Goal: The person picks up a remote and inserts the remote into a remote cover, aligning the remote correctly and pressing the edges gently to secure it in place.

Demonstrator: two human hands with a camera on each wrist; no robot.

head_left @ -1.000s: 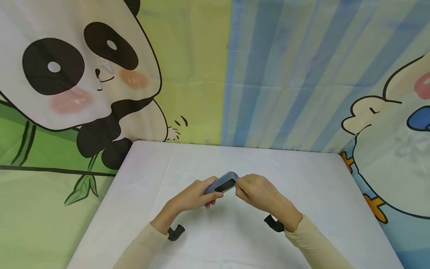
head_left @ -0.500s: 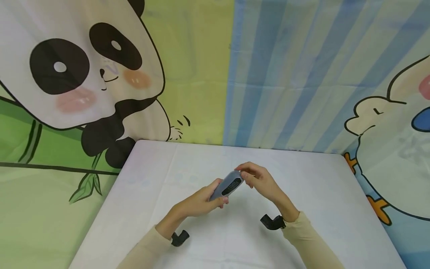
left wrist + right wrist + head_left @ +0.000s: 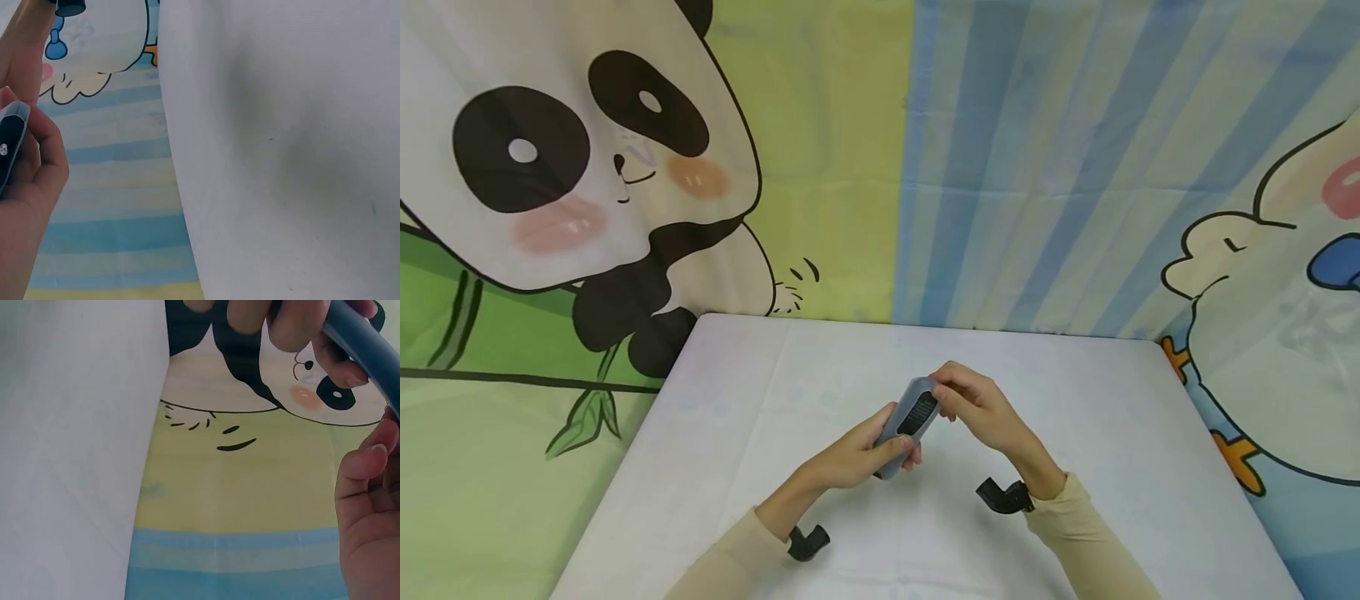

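A slim blue-grey handheld device (image 3: 919, 412) with rounded ends and a black printed panel is held tilted above the table. My left hand (image 3: 861, 450) grips its lower part, thumb across the front and fingers behind. At the upper end, my right hand (image 3: 981, 407) pinches the device's edge with bent fingers and thumb. The left wrist view shows a dark face of the device (image 3: 10, 137) with a small white mark. In the right wrist view, the right hand (image 3: 369, 506) has its fingertips at the device's blue-grey side (image 3: 362, 337); its far end is cut off.
Below both hands lies the white tabletop (image 3: 820, 358). A cloth backdrop (image 3: 820, 167) with a panda, stripes and a white cartoon animal hangs behind it. Black wrist mounts (image 3: 1004, 497) stick out near both sleeves.
The device has turned more upright. My left hand has moved slightly right and lower along it. The right hand went from a closed fist at the end to a looser fingertip hold.
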